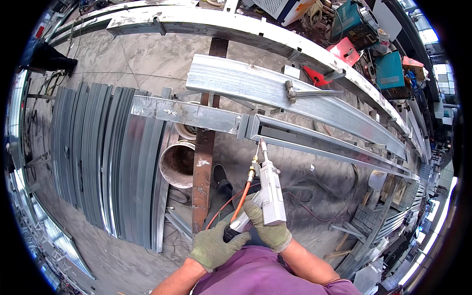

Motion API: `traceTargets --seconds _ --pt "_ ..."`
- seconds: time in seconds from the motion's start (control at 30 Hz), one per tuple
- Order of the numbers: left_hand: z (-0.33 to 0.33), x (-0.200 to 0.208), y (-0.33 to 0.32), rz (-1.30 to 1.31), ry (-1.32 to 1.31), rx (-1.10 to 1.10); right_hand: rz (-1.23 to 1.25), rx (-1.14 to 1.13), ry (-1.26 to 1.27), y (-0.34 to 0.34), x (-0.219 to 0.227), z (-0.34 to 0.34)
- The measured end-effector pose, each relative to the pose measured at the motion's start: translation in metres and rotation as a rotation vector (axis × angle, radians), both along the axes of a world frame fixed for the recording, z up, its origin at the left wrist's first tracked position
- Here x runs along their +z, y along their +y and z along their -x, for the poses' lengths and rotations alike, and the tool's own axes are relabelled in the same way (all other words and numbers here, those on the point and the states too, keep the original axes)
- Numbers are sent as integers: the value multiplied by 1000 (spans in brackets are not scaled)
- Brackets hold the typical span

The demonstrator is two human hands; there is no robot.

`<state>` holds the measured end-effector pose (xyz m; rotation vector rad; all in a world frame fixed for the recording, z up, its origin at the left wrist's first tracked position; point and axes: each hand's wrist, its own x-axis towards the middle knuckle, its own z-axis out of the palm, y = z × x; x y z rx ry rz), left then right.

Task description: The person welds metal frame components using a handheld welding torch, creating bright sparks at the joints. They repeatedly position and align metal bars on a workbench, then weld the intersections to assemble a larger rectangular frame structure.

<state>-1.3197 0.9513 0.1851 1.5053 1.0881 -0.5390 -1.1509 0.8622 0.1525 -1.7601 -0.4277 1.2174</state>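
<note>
A white handheld welding gun (271, 189) points away from me, its nozzle (264, 149) at the mitred corner of a metal channel frame (295, 136). I cannot tell if the tip touches the metal. My gloved left hand (216, 247) is closed around the lower handle, beside its black end. My gloved right hand (268, 225) is wrapped around the gun from the right, below its body. An orange hose (241, 200) with brass fittings runs along the gun's left side to the nozzle. A flat galvanized bar (196, 116) meets the frame's left end.
A hammer (305, 92) lies on a wide galvanized beam (236, 76) beyond the frame. Many grey metal profiles (93, 147) are stacked at left. A dirty bucket (178, 164) stands beside a rusty support beam (202, 177). Teal machines (391, 73) stand far right; another person's leg (56, 59) shows far left.
</note>
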Motion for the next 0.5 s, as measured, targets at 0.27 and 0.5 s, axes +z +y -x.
traceTargets --seconds 0.27,0.5 --pt "2 -3 2 0 -28 16 -5 7 2 6 -2 0" --pt "2 -5 7 -2 -2 -22 10 -43 25 11 -7 4"
